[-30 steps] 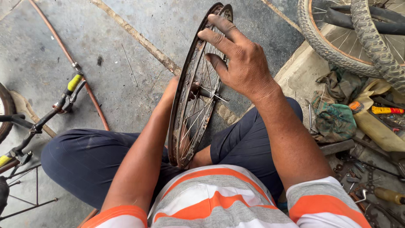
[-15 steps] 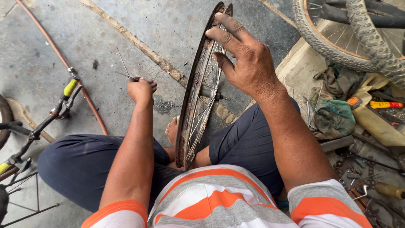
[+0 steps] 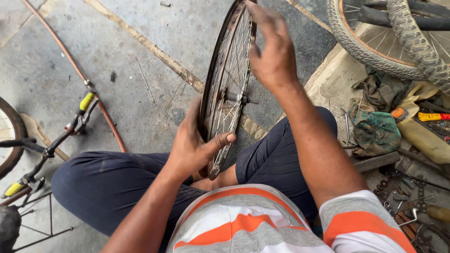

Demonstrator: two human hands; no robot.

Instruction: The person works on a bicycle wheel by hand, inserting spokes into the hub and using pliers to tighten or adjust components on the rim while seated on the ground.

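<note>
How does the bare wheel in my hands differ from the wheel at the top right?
The bare rim carries no tyre; the tyred wheel wears a knobbly one. The bare rim stands upright, edge-on between the knees, with the left hand at its lower part and the right hand near its top; the tyred wheel has no hand on it. Both are spoked.

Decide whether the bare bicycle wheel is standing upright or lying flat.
Upright. The wheel stands on edge between the knees, the left hand gripping its lower rim and the right hand at its top.
</note>
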